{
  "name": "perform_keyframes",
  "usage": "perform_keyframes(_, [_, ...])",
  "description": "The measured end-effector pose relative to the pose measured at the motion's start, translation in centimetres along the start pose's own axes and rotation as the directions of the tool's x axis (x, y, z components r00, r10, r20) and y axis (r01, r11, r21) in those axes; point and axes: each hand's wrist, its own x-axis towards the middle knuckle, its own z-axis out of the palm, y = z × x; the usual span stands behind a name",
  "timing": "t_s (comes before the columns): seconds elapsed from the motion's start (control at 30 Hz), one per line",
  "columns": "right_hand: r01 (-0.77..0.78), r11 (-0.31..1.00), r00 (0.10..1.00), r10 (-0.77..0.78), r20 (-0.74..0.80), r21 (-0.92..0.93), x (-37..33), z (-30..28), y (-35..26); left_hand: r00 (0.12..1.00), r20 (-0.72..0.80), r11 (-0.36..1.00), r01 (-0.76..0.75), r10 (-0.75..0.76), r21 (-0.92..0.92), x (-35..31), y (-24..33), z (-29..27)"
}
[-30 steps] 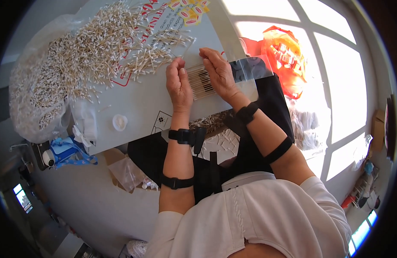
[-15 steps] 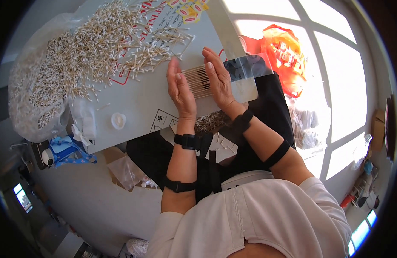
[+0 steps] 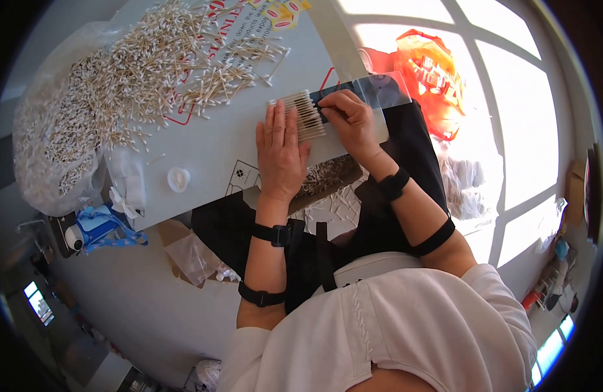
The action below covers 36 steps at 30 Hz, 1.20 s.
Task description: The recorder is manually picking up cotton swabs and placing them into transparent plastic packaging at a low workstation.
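cotton swabs (image 3: 308,119) lie partly under flat left hand (image 3: 280,155), right hand (image 3: 355,125) curled, grip unclear

Hard sunlight washes patches of the pale smooth floor (image 3: 520,124) at the right out to white, between grey bar-shaped shadows; the translucent red-orange plastic bag (image 3: 432,98) glows there; the flat grey-white printed tabletop (image 3: 213,153) has softer light; the row of thin white-tipped wooden swabs (image 3: 308,117) looks fairly sharp; the lower left is dim; fisheye distortion bends edges toward a black rim.
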Motion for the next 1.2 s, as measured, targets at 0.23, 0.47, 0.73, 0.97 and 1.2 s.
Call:
perform_keyframes(0.23, [0.302, 0.905, 0.953, -0.274, 0.132, -0.3, -0.3, 0.1, -0.7, 0.995, 0.096, 0.998, 0.022, -0.028, 0.067, -1.1, 0.6, 0.2])
perform_keyframes(0.47, [0.284, 0.912, 0.959, -0.267, 0.1, -0.296, -0.4, 0.0, -0.8, 0.995, 0.101, 0.996, 0.018, -0.027, 0.087, -1.0, 0.7, 0.2])
perform_keyframes(0.73, [0.294, 0.848, 0.954, -0.237, 0.182, -0.44, 0.4, 0.3, -0.7, 0.968, -0.219, 0.979, 0.079, -0.121, -0.189, 0.4, -0.9, -0.3])
perform_keyframes(0.97, [0.3, 0.851, 0.953, -0.25, 0.172, -0.43, 0.3, 0.4, -0.7, 0.976, -0.207, 0.99, 0.048, -0.074, -0.131, 1.9, -1.5, -1.0])
perform_keyframes(1.2, [0.247, 0.841, 0.969, -0.205, 0.138, -0.481, 0.5, 0.8, -1.1, 0.953, -0.275, 0.977, 0.071, -0.125, -0.2, 2.0, -1.3, -0.8])
